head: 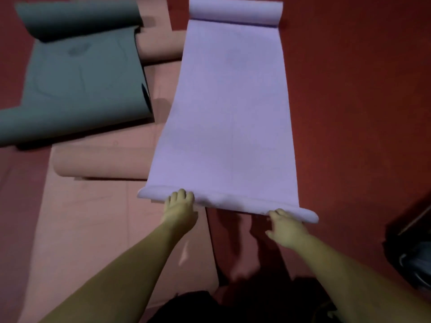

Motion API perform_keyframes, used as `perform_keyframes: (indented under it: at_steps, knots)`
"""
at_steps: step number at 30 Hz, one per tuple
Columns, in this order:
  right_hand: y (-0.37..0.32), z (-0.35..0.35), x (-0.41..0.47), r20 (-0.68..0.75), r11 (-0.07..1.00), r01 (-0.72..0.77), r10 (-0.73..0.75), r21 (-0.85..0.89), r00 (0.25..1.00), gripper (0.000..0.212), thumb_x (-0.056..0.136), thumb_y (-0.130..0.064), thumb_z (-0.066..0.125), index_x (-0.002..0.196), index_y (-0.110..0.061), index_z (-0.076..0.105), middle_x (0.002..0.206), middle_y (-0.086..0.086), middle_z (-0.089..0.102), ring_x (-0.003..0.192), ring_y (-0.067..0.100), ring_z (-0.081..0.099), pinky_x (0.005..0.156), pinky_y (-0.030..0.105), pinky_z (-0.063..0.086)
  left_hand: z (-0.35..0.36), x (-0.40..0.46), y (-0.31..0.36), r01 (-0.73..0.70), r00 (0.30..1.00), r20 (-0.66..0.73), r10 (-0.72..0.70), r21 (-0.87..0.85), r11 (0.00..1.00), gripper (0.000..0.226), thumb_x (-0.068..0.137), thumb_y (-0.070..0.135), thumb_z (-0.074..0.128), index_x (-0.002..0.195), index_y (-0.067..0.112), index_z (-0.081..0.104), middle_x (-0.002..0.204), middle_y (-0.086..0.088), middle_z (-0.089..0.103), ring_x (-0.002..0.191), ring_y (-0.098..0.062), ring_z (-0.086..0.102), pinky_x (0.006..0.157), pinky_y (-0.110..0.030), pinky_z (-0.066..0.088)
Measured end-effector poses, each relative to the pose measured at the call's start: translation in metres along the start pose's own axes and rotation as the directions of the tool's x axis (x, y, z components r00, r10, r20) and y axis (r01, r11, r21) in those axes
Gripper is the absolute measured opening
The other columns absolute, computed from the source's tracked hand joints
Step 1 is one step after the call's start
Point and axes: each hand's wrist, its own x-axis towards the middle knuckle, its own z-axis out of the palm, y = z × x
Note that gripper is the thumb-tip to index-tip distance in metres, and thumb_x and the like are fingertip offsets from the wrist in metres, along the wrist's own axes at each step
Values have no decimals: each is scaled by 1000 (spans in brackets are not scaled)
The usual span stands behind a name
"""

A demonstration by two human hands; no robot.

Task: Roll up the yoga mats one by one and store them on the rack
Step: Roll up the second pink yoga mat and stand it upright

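The lilac mat (224,108) is lying lengthwise on the red floor (349,89), its near edge turned into a thin roll (233,203) and its far end curled into a fatter coil (235,11). The near roll is being held by both hands. The left hand (179,208) is being laid over it toward its left end, with fingers curled onto the top; the right hand (285,226) is being set near the right end, its fingertips hooked on the roll's edge. Neither hand is wrapped fully round it — the roll looks too thin for that yet.

The step in hand appears to be the start of rolling. To do it well, the first turns are best kept tight, and the two ends should be advanced together; the roll is sitting slightly askew, the right end nearer the person, so a cone could form if that is not corrected. The far coil will probably need flattening as it is being reached.

As for containers, none is being shown, and no rack is in view. A grey-green mat (81,73) and pink mats (100,164) are lying partly rolled to the left — overlapping one another. A dark object (410,250) at the right edge cannot be identified.
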Motion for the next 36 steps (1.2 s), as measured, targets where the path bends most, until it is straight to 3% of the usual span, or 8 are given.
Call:
perform_keyframes:
  at_steps: [6, 10, 12, 14, 18, 21, 26, 36]
  knots:
    - [-8, 23, 57, -209, 999, -39, 43, 27, 977, 75, 87, -42, 65, 150, -21, 29, 151, 5, 31, 139, 26, 31, 110, 40, 30, 33, 33, -9, -67, 980, -166, 109, 241, 968, 75, 69, 35, 80, 132, 7, 51, 134, -15, 48, 123, -39, 41, 104, -49, 30]
    - [-9, 34, 79, -318, 999, -33, 28, -11, 948, 88, 80, -42, 73, 152, -19, 29, 150, 7, 35, 140, 26, 32, 106, 45, 29, 34, 42, -17, -46, 991, -103, 89, 357, 933, 86, 81, 45, 73, 150, 14, 31, 146, -10, 37, 128, -35, 38, 104, -46, 32]
    - [-10, 33, 85, -308, 998, -25, 6, -58, 952, 87, 80, -42, 72, 151, -20, 29, 148, 4, 36, 138, 24, 32, 103, 45, 29, 29, 44, -22, -65, 995, -41, 89, 397, 916, 92, 61, 40, 88, 138, 11, 46, 128, -10, 51, 108, -34, 49, 89, -46, 40]
    - [-11, 27, 89, -278, 992, -51, 17, -115, 960, 80, 82, -40, 70, 149, -23, 30, 143, 0, 38, 133, 23, 34, 100, 45, 29, 27, 50, -29, -81, 991, -61, 120, 444, 892, 83, 47, 26, 94, 121, 10, 57, 110, -11, 58, 92, -34, 54, 78, -45, 43]
    - [-9, 15, 86, -166, 979, -86, 55, -186, 985, 43, 90, -18, 53, 132, -31, 50, 128, -5, 52, 121, 20, 46, 100, 40, 29, 6, 47, -25, -116, 992, 19, 123, 499, 859, 40, 90, 15, 57, 129, 16, 49, 132, -10, 48, 119, -33, 46, 99, -43, 34]
    - [-1, 4, 69, -52, 995, -7, 2, -95, 999, 38, 96, -26, 53, 133, -26, 51, 132, 1, 57, 120, 23, 55, 96, 32, 41, -11, 36, -18, -132, 988, 121, 91, 391, 911, 34, 95, 8, 42, 127, 18, 45, 124, -5, 55, 114, -28, 53, 87, -35, 38]
    - [15, -63, 16, -50, 995, 94, -94, 9, 994, 23, 92, -32, 65, 110, -19, 61, 115, 6, 63, 111, 26, 58, 76, 26, 36, -58, -8, -13, -153, 986, -37, 165, 223, 963, 9, 103, 18, 40, 108, 19, 47, 108, -3, 56, 101, -26, 53, 71, -33, 29]
    - [33, -183, -148, -361, 995, 100, -98, -13, 927, 24, 89, -40, 68, 87, -23, 50, 91, 5, 58, 93, 28, 58, 67, 30, 32, -191, -125, 39, -158, 932, -324, 160, 33, 987, 17, 98, 13, 46, 102, 12, 63, 104, -9, 58, 100, -33, 56, 77, -40, 44]
